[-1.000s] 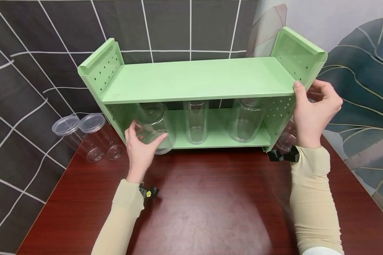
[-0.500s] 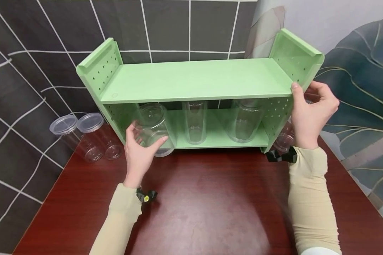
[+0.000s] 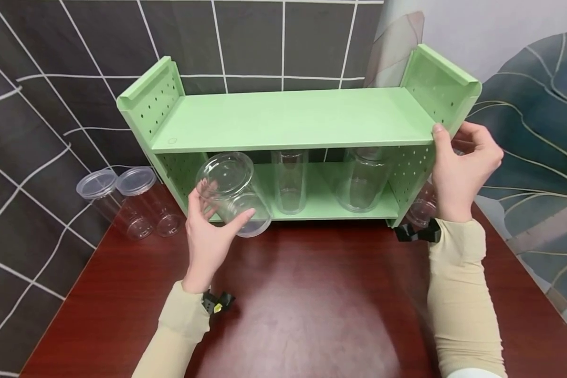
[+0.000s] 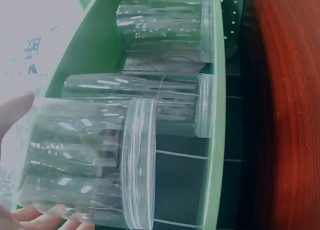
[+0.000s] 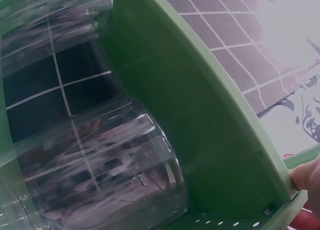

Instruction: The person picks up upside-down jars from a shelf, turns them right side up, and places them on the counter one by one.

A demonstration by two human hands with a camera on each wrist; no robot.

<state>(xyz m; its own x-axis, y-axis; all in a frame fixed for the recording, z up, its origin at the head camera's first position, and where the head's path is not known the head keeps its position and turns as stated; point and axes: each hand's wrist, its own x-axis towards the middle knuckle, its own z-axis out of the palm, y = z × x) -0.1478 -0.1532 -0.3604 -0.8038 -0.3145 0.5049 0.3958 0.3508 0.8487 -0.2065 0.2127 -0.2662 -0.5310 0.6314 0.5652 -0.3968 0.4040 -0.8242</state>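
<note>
Two bare hands are at a pale green two-tier metal shelf rack (image 3: 288, 118): the left hand (image 3: 208, 236) grips a clear lidded plastic jar (image 3: 231, 191), tilted at the lower shelf's front edge, at about eight o'clock from the rack's middle. The right hand (image 3: 460, 173) clasps the rack's perforated side panel at three o'clock.

Clear jar (image 5: 95, 175) under green shelf (image 5: 200, 115); fingertip (image 5: 306, 175) on shelf's corner; tiled wall (image 5: 235, 30) behind.

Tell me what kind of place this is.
Probably a home kitchen or a staged storage corner: a green two-tier shelf rack holding clear plastic jars stands on a dark red wooden table against a dark tiled wall.
</note>
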